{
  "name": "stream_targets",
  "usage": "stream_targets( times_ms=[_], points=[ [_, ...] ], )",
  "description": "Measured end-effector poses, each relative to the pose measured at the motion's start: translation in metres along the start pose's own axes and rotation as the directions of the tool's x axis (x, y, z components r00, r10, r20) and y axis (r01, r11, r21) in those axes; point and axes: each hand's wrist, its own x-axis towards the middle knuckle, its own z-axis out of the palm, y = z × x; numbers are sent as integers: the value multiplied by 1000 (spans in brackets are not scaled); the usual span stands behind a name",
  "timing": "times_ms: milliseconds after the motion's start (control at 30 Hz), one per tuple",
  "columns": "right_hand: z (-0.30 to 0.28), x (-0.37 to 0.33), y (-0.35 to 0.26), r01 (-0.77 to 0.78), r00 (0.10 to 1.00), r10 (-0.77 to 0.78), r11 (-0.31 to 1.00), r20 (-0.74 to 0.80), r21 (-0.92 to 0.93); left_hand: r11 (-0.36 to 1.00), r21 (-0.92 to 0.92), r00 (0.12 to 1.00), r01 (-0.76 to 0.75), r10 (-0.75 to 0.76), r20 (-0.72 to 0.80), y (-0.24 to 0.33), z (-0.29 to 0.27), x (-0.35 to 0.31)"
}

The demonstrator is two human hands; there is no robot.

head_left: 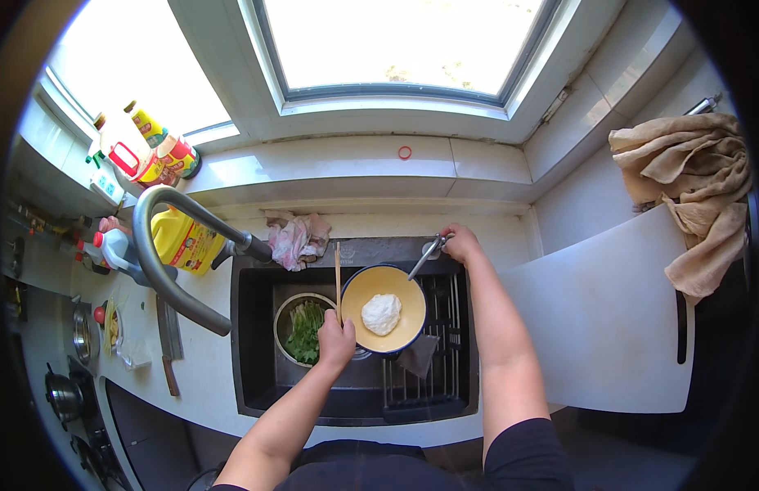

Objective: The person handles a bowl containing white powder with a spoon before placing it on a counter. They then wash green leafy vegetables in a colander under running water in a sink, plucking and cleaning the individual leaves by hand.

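Note:
My left hand is closed around wooden chopsticks, which point up and away, and it sits against the left rim of a bowl. This bowl is cream-coloured inside with a dark blue rim, and a white mound like flour lies in it. At the far right corner of the sink, my right hand grips the top of what looks like a small metal tap. Its slim spout reaches to the bowl's far right rim. Whether water runs from it, I cannot tell.
A pot of leafy greens stands in the sink beside a black rack. The large curved faucet arches at left, near a knife and several bottles. A white board and brown cloth are at right.

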Motion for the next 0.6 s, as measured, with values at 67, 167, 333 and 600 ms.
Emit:
stream_targets(
  times_ms=[67, 167, 333, 600],
  points=[
    [6, 4, 2, 32, 999, -32, 998, 0, -46, 1000, -13, 1000, -3, 3, -1, -5, 3, 2],
    [4, 2, 6, 129, 991, -128, 991, 27, -29, 1000, 15, 1000, -19, 19, -4, -4, 4, 5],
    [9, 8, 32, 330, 944, -330, 935, -21, 131, 1000, 18, 1000, -16, 16, 10, 3, 5, 7],
    [2, -26, 10, 334, 932, -327, 943, -153, 17, 1000, -9, 1000, -6, 6, 10, 1, 5, 2]
  ],
)
